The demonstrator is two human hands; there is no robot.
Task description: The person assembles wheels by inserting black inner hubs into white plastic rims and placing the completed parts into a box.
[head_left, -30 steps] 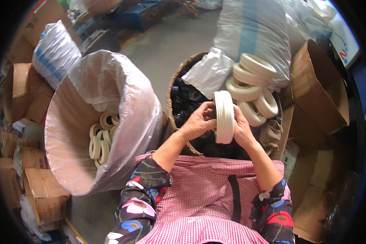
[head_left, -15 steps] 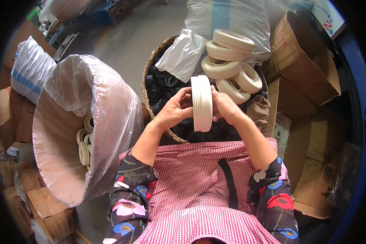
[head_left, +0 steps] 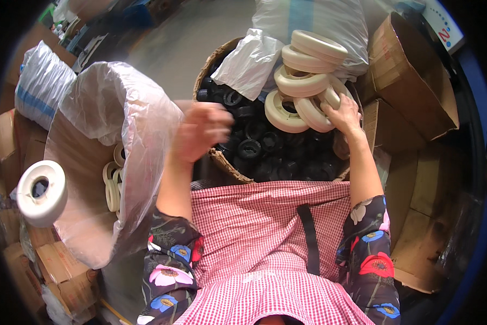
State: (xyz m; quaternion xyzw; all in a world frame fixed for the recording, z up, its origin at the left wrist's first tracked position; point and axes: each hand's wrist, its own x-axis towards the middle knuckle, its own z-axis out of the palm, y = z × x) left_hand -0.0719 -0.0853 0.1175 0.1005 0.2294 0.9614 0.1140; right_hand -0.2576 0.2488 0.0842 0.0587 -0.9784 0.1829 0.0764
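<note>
My right hand (head_left: 345,115) grips a cream-white plastic ring (head_left: 336,93) on the right side of a loose pile. Several similar rings (head_left: 302,81) are stacked and tilted beside it, on top of a round carton (head_left: 217,157). Smeared by motion, my left hand (head_left: 200,130) is near the carton's left rim, and its fingers cannot be read. Far to the left, one thick cream-white ring (head_left: 59,196) with a dark centre appears in front of the outer side of a plastic-lined container (head_left: 81,227); whether anything supports it, I cannot tell.
Black round parts (head_left: 249,147) fill the carton under the rings. Several pale rings (head_left: 112,187) lie inside the lined container. A crumpled white bag (head_left: 250,62) and a large stuffed sack (head_left: 330,19) are at the back. Open cardboard boxes (head_left: 411,76) stand on the right.
The ring held between both hands has left them; a ring now shows at far left. My left hand moved left, and my right hand moved up and right onto the pile.
</note>
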